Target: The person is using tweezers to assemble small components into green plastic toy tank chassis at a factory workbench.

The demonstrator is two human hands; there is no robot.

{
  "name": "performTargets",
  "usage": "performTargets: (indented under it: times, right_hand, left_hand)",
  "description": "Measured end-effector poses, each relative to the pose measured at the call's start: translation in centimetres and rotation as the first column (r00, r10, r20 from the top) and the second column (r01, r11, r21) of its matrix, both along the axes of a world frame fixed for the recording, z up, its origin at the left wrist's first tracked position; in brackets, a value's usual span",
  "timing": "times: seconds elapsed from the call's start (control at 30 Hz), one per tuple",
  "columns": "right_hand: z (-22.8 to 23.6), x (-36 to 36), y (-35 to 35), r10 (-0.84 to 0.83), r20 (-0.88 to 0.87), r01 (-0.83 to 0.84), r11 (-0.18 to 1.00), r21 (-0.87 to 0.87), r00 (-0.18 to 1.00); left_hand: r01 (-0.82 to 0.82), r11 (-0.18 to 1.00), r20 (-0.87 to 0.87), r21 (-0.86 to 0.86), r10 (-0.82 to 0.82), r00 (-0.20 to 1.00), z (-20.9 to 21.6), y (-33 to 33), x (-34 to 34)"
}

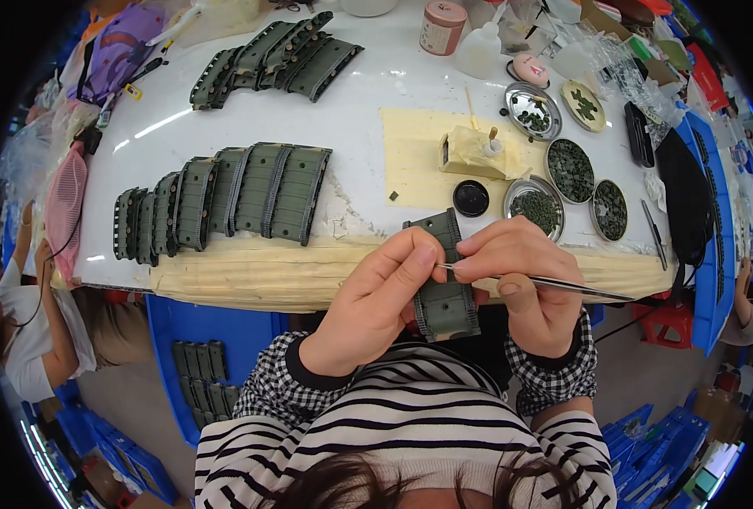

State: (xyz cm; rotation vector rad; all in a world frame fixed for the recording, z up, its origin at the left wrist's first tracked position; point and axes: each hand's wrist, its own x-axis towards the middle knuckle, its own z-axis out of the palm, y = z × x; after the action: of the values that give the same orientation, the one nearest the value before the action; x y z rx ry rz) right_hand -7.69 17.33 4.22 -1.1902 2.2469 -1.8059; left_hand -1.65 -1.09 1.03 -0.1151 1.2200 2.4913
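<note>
Panel [447, 310], one piece, dark green and curved with two ribbed edges, is held up between the two hands near the front of the white table [359, 178]. The left hand [368, 305] is closed on the panel's left side, its thumb and forefinger pinched together. The right hand [525, 276] has its fingers clamped on one pair of metal tweezers [567, 286], whose tips meet the left thumb; whether they grip anything tiny I cannot tell.

Beyond the hands are one small black round dish [471, 198], one tape-covered block [465, 153] and one yellow sheet [402, 140] under the block. To the right, five round containers hold green bits: two silver dishes [553, 229], two tins [569, 170] and one cream lid [582, 120]. One dark pen-like tool [653, 233] lies farther right.

Similar panels make two groups on the table, one far cluster [279, 59] and one nearer row [224, 195]; overlap hides their exact number. One blue tray [163, 331] at lower left holds more, partly covered by a sleeve.
</note>
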Motion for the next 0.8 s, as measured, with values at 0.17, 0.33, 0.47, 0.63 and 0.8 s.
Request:
performTargets:
  times: [0.17,0.33,0.47,0.63,0.8]
  right_hand:
    - [0.53,-0.05,-0.15,0.000,0.021,0.000,0.999,0.032,1.000]
    - [0.56,0.12,-0.45,-0.028,0.030,0.027,0.999,0.029,0.999]
    - [0.27,0.52,-0.51,-0.048,0.095,0.048,0.999,0.005,0.994]
    - [0.41,0.65,-0.49,-0.048,0.099,0.047,0.999,0.017,0.994]
    - [0.20,0.51,-0.45,-0.038,0.060,0.038,0.999,0.006,0.997]
  left_hand:
    - [-0.017,0.996,-0.086,-0.091,0.009,0.996,-0.20,0.04,-0.03]
    - [-0.122,0.982,-0.240,-0.144,0.085,0.967,-0.87,0.62,-0.25]
    - [-0.057,0.992,-0.125,-0.113,0.043,0.991,-0.54,0.16,-0.14]
    - [-0.070,0.996,-0.084,-0.047,0.065,0.994,-0.27,0.36,-0.11]
    - [-0.081,0.997,-0.073,-0.014,0.080,0.994,-0.05,0.59,-0.16]
